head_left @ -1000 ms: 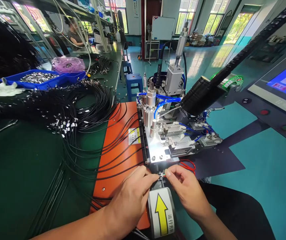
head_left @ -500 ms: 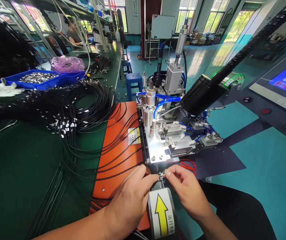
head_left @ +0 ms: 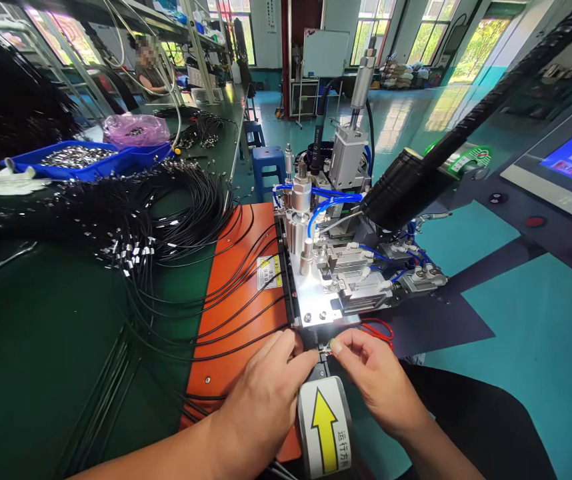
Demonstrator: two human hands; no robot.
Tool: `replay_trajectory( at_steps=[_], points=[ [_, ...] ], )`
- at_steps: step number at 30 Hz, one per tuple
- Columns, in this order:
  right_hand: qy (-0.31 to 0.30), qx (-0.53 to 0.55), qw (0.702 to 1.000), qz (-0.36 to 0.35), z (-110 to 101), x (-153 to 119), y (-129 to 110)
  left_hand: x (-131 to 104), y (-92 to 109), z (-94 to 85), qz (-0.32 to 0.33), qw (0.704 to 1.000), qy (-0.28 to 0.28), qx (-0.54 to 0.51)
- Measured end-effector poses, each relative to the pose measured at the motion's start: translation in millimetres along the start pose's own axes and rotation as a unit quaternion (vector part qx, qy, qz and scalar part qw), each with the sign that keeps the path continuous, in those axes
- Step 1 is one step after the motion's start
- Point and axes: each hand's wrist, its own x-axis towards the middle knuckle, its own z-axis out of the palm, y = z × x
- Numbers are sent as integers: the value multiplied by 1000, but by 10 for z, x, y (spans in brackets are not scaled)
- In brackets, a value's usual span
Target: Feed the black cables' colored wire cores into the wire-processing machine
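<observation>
My left hand (head_left: 271,387) is closed at the front edge of the metal machine (head_left: 316,293), its thumb and index finger pressed together beside a narrow dark track; what they grip is hidden. Facing it from the right, my right hand (head_left: 373,373) pinches a tiny metal piece (head_left: 327,349) between thumb and index finger, over the track. Just below both hands lies a white plate with a yellow arrow (head_left: 324,427). Black cables (head_left: 226,303) run from the left across the orange panel (head_left: 236,373) to the machine's edge.
Cable bundles with metal ends (head_left: 131,253) cover the green table (head_left: 31,347). Behind them stand a blue tray (head_left: 16,162) of small metal parts and a pink bag (head_left: 136,130). A black lamp-like cylinder (head_left: 399,190) hangs over the machine; a control panel (head_left: 556,220) is at right.
</observation>
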Motion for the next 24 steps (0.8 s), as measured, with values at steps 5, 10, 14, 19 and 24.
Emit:
replay_trajectory(
  at_steps=[5, 10, 14, 19, 24],
  points=[
    [-6, 4, 1000, 3, -3, 12, 10, 0, 13, -25, 21, 999, -29, 25],
    [-8, 3, 1000, -2, -10, 30, 42, 26, 16, -52, 32, 994, -68, 73],
    [-11, 5, 1000, 0, -12, 39, 63, 24, 9, -61, 48, 994, -71, 71],
    [-11, -1, 1000, 3, -10, 36, 74, 21, 4, -67, 61, 995, -55, 63],
    [-8, -20, 1000, -7, -7, 28, 42, 45, 20, -76, 81, 990, -51, 102]
  ],
)
